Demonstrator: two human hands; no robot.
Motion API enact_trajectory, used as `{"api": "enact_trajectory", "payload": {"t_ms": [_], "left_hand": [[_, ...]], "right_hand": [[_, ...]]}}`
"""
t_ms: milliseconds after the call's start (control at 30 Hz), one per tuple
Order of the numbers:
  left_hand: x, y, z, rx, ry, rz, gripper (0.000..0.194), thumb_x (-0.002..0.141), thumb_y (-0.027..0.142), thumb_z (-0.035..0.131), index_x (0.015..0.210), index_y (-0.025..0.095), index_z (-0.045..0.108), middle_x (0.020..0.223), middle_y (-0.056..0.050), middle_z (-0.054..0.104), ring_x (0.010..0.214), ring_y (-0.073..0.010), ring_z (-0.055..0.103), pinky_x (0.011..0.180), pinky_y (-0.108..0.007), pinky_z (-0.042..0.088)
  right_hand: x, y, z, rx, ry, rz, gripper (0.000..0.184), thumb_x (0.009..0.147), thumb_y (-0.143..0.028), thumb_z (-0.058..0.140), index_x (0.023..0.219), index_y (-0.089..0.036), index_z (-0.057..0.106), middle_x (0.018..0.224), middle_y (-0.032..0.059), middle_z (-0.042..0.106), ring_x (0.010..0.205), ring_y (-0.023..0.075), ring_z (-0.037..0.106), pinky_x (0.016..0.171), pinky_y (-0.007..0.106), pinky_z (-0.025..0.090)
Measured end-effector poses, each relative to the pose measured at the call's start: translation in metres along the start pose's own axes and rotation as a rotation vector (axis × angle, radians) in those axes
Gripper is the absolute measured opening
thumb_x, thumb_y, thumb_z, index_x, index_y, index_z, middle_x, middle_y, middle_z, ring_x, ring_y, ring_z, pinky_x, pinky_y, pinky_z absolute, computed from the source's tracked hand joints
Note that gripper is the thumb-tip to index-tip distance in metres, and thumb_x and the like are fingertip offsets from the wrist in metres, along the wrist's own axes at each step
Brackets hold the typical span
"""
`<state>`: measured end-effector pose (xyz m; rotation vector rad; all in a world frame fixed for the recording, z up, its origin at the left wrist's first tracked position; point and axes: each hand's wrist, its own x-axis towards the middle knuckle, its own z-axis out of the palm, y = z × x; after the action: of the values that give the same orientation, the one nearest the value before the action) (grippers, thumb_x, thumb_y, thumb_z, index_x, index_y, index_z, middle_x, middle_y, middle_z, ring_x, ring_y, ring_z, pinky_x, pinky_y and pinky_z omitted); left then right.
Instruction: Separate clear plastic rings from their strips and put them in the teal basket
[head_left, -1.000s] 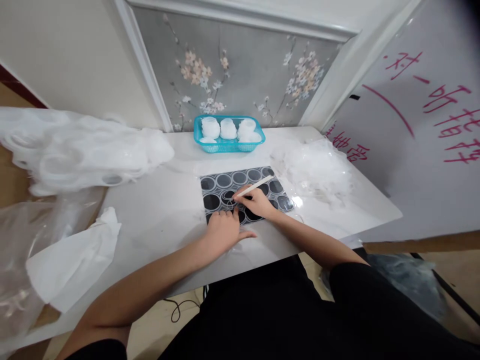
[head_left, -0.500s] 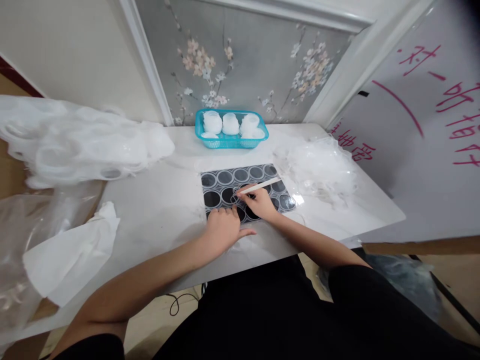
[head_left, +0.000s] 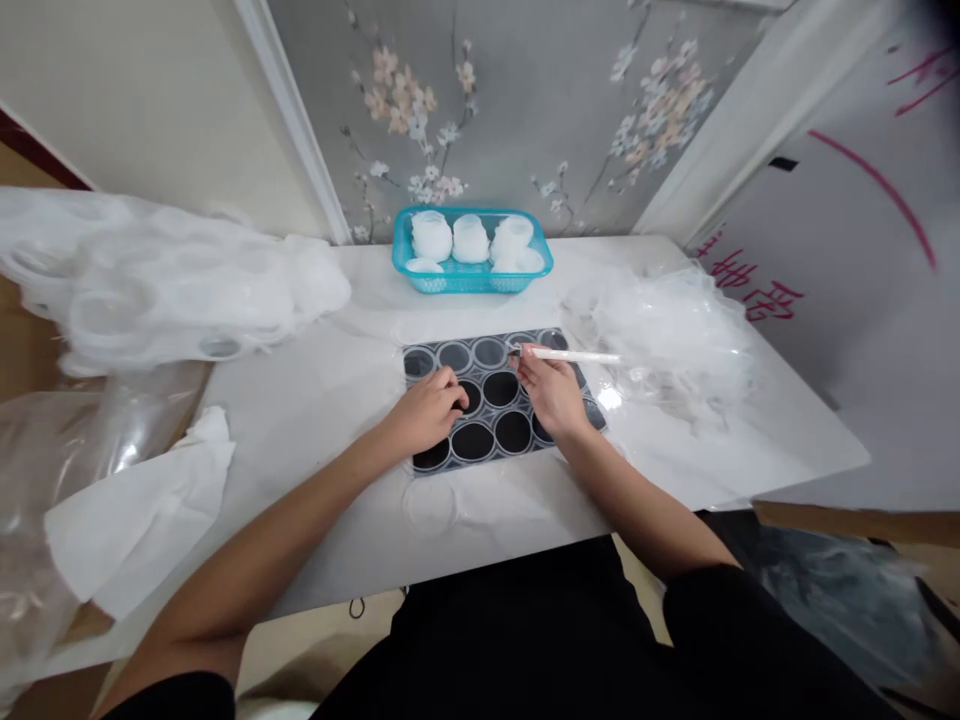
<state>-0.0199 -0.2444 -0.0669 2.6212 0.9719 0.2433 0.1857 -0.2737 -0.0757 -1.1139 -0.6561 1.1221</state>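
A flat sheet (head_left: 510, 412) printed with rows of black ovals in pale outlines lies on the table in front of me. My left hand (head_left: 429, 408) is over its left part, fingers curled in toward the thumb at one of the ovals; whether something thin is between them I cannot make out. In my right hand (head_left: 553, 390) is a slim white-handled tool (head_left: 577, 355) with a dark tip, gripped like a pen. The tip points left over the sheet's upper rows. A clear thin ring-shaped piece (head_left: 430, 507) lies just below the sheet's near edge.
A turquoise basket (head_left: 472, 284) with several stacks of white round pieces stands against the wall. Clear plastic pieces (head_left: 667, 335) are heaped on the right. Bagged white rings (head_left: 165, 280) and a crumpled white paper (head_left: 142, 515) lie left. A whiteboard (head_left: 840, 380) borders the right side.
My left hand has drawn up and left, its fingers now curled instead of lying flat. My right hand has moved right and up with the tool, now nearly level. The view has shifted slightly.
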Motion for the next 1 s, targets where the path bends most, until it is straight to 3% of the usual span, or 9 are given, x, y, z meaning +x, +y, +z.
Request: {"api": "enact_trajectory", "payload": {"t_ms": [167, 333, 467, 733, 900, 1000], "left_hand": [[0.0, 0.0, -0.002, -0.076, -0.051, 0.013, 0.015, 0.085, 0.016, 0.051, 0.088, 0.017, 0.066, 0.099, -0.007, 0.049, 0.094, -0.018, 0.051, 0.087, -0.032, 0.042], [0.0, 0.0, -0.003, -0.086, -0.064, 0.005, 0.017, 0.088, 0.017, 0.048, 0.089, 0.017, 0.065, 0.098, -0.007, 0.05, 0.093, -0.0176, 0.051, 0.086, -0.032, 0.042], [0.0, 0.0, -0.002, -0.094, -0.08, 0.008, 0.02, 0.09, 0.018, 0.045, 0.088, 0.017, 0.065, 0.097, -0.006, 0.05, 0.092, -0.0171, 0.051, 0.084, -0.031, 0.042], [0.0, 0.003, -0.001, -0.104, -0.058, 0.021, 0.018, 0.089, 0.016, 0.048, 0.084, 0.016, 0.065, 0.096, -0.006, 0.051, 0.091, -0.0178, 0.051, 0.083, -0.032, 0.043], [-0.002, 0.007, -0.001, -0.084, -0.039, 0.044, 0.013, 0.088, 0.022, 0.055, 0.085, 0.016, 0.065, 0.096, -0.007, 0.053, 0.09, -0.0187, 0.052, 0.081, -0.031, 0.043], [-0.004, 0.007, 0.002, -0.036, -0.016, 0.055, 0.015, 0.09, 0.023, 0.052, 0.087, 0.015, 0.064, 0.096, -0.007, 0.054, 0.09, -0.0181, 0.053, 0.081, -0.03, 0.043]], "right_hand": [[-0.007, -0.007, -0.006, 0.201, -0.028, 0.23, 0.018, 0.071, -0.03, 0.076, 0.084, -0.023, 0.065, 0.08, -0.0005, 0.071, 0.079, 0.0139, 0.068, 0.069, 0.023, 0.055], [-0.006, -0.014, -0.013, 0.22, -0.111, 0.407, 0.01, 0.081, -0.031, 0.068, 0.087, -0.025, 0.064, 0.084, -0.0012, 0.07, 0.073, 0.0106, 0.067, 0.064, 0.021, 0.056], [-0.002, -0.017, -0.017, 0.294, -0.066, 0.516, 0.003, 0.083, -0.026, 0.066, 0.085, -0.024, 0.065, 0.091, -0.0012, 0.071, 0.069, 0.0082, 0.066, 0.06, 0.019, 0.055], [-0.001, -0.029, -0.017, 0.365, -0.04, 0.496, 0.003, 0.082, -0.023, 0.066, 0.085, -0.022, 0.066, 0.085, -0.0001, 0.071, 0.063, 0.0074, 0.062, 0.058, 0.018, 0.054], [-0.009, -0.026, -0.014, 0.401, -0.094, 0.354, 0.013, 0.075, -0.022, 0.074, 0.085, -0.019, 0.067, 0.077, 0.0, 0.069, 0.076, 0.0096, 0.065, 0.071, 0.017, 0.054], [-0.01, -0.022, -0.013, 0.472, -0.144, 0.432, 0.015, 0.074, -0.025, 0.075, 0.085, -0.021, 0.066, 0.074, -0.0017, 0.068, 0.075, 0.0118, 0.065, 0.075, 0.023, 0.056]]}}
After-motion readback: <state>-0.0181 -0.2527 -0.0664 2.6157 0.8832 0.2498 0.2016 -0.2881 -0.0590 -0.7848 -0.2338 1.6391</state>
